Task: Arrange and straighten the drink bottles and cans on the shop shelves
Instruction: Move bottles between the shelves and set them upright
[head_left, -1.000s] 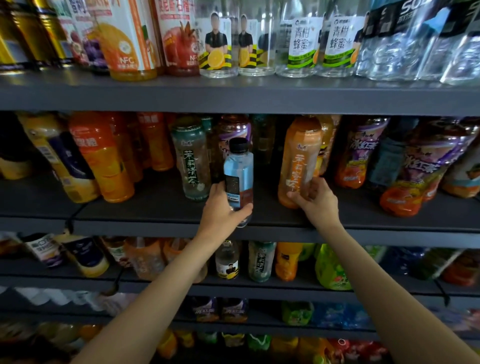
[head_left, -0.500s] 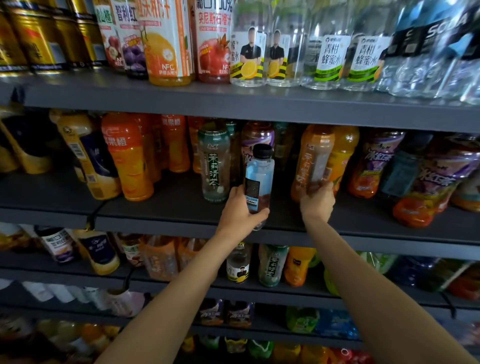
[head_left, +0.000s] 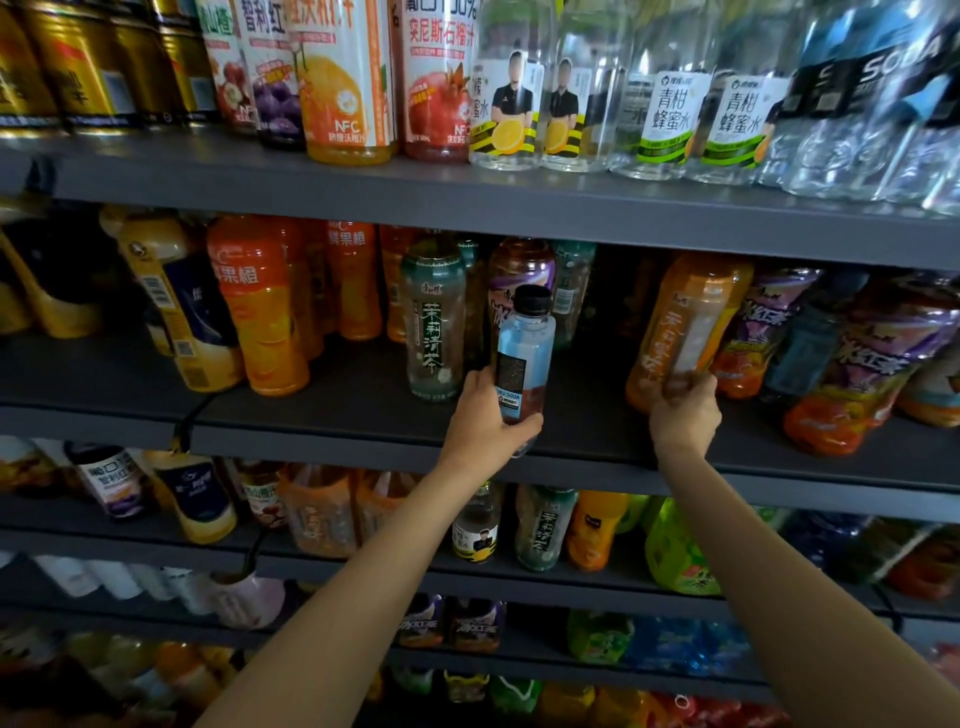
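Nearest the camera, two bare forearms reach up to the dark grey metal middle shelf (head_left: 322, 400). The left hand (head_left: 485, 426) has its grip wrapped round the lower half of a small pale-blue plastic soda bottle with a black cap (head_left: 524, 358), thumb across the front; the bottle's base sits at the shelf's front edge, whether resting or just lifted I cannot tell. Its long axis runs near upright, cap up and tipped a little right. Just left of it stands a clear green-capped jasmine tea bottle (head_left: 434, 322).

The right hand (head_left: 684, 410) grips the bottom of a tall orange plastic drink bottle (head_left: 685, 327), fingers curled round its base. That bottle leans, top tilted right toward the purple-labelled iced tea bottles (head_left: 883, 358), which slant the same way.

To do this well, I judge the right hand should pivot the orange bottle about its base until it stands vertical, label forward, keeping the hold low and the motion slow so neighbours are not knocked. The blue bottle likely belongs elsewhere and should be held steady meanwhile.
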